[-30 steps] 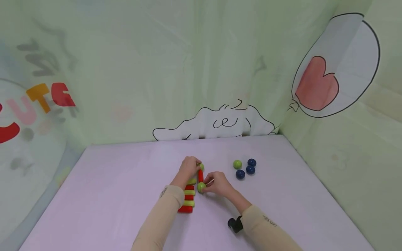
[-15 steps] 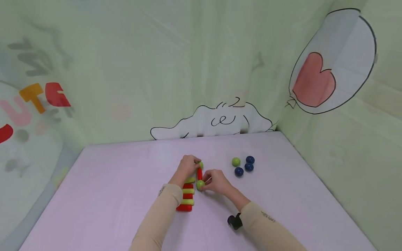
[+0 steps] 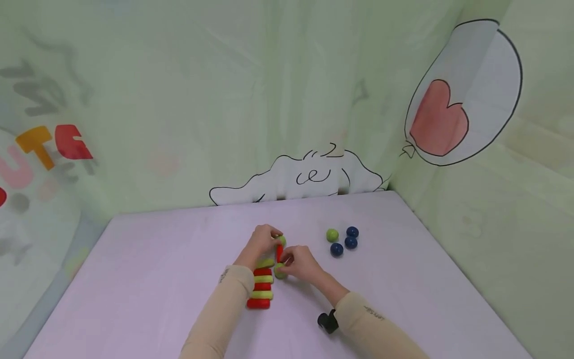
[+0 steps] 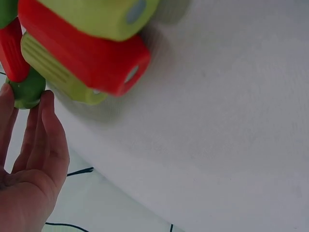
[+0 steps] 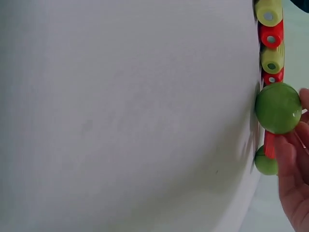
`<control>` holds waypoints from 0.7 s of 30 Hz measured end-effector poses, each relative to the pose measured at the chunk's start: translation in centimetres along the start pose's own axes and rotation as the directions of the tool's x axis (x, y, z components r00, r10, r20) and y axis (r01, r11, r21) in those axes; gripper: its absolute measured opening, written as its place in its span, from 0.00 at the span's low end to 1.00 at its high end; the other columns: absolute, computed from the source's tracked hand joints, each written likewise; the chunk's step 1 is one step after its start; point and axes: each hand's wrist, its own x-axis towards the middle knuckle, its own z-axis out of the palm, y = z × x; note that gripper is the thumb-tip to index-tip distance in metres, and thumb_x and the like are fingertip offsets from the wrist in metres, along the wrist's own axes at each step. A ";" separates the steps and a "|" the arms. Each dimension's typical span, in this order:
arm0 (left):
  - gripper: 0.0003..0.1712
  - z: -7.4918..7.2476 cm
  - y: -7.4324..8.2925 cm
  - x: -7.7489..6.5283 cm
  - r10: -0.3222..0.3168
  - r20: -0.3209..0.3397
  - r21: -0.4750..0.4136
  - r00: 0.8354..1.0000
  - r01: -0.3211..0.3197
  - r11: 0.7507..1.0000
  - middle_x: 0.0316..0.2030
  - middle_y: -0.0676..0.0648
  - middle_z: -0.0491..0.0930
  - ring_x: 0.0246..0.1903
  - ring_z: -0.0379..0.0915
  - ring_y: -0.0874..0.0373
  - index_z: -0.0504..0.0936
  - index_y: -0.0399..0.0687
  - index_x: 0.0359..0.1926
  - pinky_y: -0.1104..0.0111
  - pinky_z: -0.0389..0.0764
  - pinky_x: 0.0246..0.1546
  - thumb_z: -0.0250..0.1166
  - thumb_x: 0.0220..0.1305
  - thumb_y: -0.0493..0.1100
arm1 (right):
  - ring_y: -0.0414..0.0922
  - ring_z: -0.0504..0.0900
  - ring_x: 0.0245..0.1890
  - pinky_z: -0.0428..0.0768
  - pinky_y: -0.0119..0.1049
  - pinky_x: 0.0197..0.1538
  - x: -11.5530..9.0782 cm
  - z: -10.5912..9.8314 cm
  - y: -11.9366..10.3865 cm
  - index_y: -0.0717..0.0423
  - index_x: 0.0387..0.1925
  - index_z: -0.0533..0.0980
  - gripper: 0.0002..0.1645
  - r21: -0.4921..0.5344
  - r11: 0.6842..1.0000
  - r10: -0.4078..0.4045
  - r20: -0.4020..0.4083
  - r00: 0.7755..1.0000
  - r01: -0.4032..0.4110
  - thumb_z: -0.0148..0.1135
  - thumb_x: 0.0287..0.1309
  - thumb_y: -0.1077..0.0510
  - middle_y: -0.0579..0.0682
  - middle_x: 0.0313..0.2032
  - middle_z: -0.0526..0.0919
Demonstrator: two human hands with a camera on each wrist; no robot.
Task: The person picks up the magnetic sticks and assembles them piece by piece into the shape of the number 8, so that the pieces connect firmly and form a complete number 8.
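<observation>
My left hand (image 3: 261, 239) pinches the far green ball (image 4: 30, 92) between thumb and fingers. A red rod (image 3: 280, 253) runs from that ball to a nearer green ball (image 5: 278, 108), which the fingers of my right hand (image 3: 302, 263) grip. In the right wrist view the rod's red end shows right behind the nearer ball. Close on the left, partly under the left forearm, lies a row of alternating red rods (image 3: 258, 303) and yellow-green rods (image 3: 262, 295). Grey discs show in the rods' ends in both wrist views.
Back right on the table (image 3: 403, 309) sit a loose green ball (image 3: 332, 235) and several dark blue balls (image 3: 337, 250). A black object (image 3: 328, 323) shows at the right sleeve cuff. Printed curtains (image 3: 179, 99) enclose the table's back and sides.
The head view has turned slightly, so the scene sits farther left. Both hands keep hold of the two green balls, and the right fingers now cover more of the nearer one.
</observation>
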 end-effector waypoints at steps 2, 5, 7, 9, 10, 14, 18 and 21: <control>0.11 -0.1 -0.2 0.0 0.015 0.005 -0.003 1.000 -0.015 1.000 0.40 0.44 0.81 0.46 0.73 0.50 0.84 0.42 0.43 0.61 0.73 0.47 0.64 0.57 0.36 | 0.42 0.73 0.25 0.74 0.28 0.27 0.2 0.3 -0.2 0.61 0.28 0.80 0.08 -0.005 1.000 -0.030 -0.014 0.999 0.030 0.69 0.46 0.61 0.47 0.24 0.78; 0.11 -0.2 -0.4 0.1 0.026 0.013 -0.009 1.000 -0.026 1.000 0.38 0.44 0.81 0.45 0.74 0.50 0.84 0.43 0.42 0.62 0.74 0.46 0.64 0.56 0.36 | 0.43 0.72 0.25 0.73 0.28 0.26 0.6 0.7 -0.6 0.62 0.30 0.81 0.07 -0.021 0.998 -0.060 -0.022 0.998 0.059 0.68 0.47 0.62 0.48 0.24 0.79; 0.11 -0.3 -0.4 0.2 0.025 0.019 -0.011 0.999 -0.025 1.000 0.38 0.44 0.81 0.45 0.73 0.50 0.84 0.43 0.42 0.62 0.74 0.45 0.64 0.56 0.37 | 0.42 0.71 0.25 0.72 0.27 0.27 1.0 1.1 -0.6 0.62 0.31 0.81 0.08 -0.061 0.997 -0.057 -0.012 0.998 0.056 0.68 0.47 0.61 0.48 0.24 0.78; 0.11 -0.3 -0.4 0.2 0.031 0.020 -0.003 0.999 -0.031 1.000 0.38 0.43 0.81 0.44 0.73 0.50 0.84 0.44 0.42 0.63 0.75 0.44 0.65 0.56 0.37 | 0.41 0.70 0.25 0.71 0.28 0.28 1.3 1.4 -0.7 0.60 0.31 0.82 0.09 -0.113 0.993 -0.044 -0.003 0.999 0.044 0.69 0.46 0.60 0.47 0.24 0.78; 0.11 -0.4 -0.3 0.2 0.032 0.021 0.003 0.999 -0.032 0.999 0.38 0.43 0.81 0.44 0.74 0.50 0.84 0.44 0.42 0.63 0.75 0.43 0.65 0.56 0.37 | 0.42 0.69 0.26 0.71 0.28 0.28 1.4 1.5 -0.7 0.59 0.31 0.82 0.09 -0.143 0.989 -0.044 0.000 0.999 0.044 0.69 0.46 0.59 0.46 0.23 0.78; 0.12 -0.3 -0.3 0.3 0.012 0.024 0.008 1.000 -0.012 1.000 0.38 0.43 0.81 0.44 0.73 0.50 0.84 0.44 0.43 0.63 0.75 0.43 0.65 0.56 0.37 | 0.42 0.67 0.28 0.69 0.30 0.31 1.9 2.0 -0.7 0.56 0.30 0.83 0.08 -0.247 0.968 -0.040 0.013 0.999 0.042 0.69 0.46 0.57 0.43 0.21 0.77; 0.13 -0.3 -0.3 0.4 0.001 0.023 0.004 1.000 -0.002 1.000 0.39 0.42 0.80 0.43 0.74 0.50 0.82 0.40 0.44 0.62 0.75 0.44 0.65 0.56 0.37 | 0.42 0.72 0.29 0.74 0.31 0.34 2.3 2.2 -0.7 0.55 0.30 0.83 0.07 -0.290 0.956 -0.029 0.023 0.999 0.035 0.69 0.46 0.59 0.44 0.25 0.81; 0.14 -0.4 -0.4 0.4 0.001 0.010 -0.008 1.000 -0.001 1.000 0.38 0.40 0.81 0.41 0.75 0.49 0.81 0.35 0.44 0.62 0.75 0.44 0.65 0.55 0.37 | 0.41 0.76 0.30 0.76 0.32 0.36 2.4 2.3 -0.9 0.56 0.30 0.83 0.06 -0.304 0.952 -0.033 0.024 0.999 0.039 0.69 0.46 0.60 0.45 0.27 0.82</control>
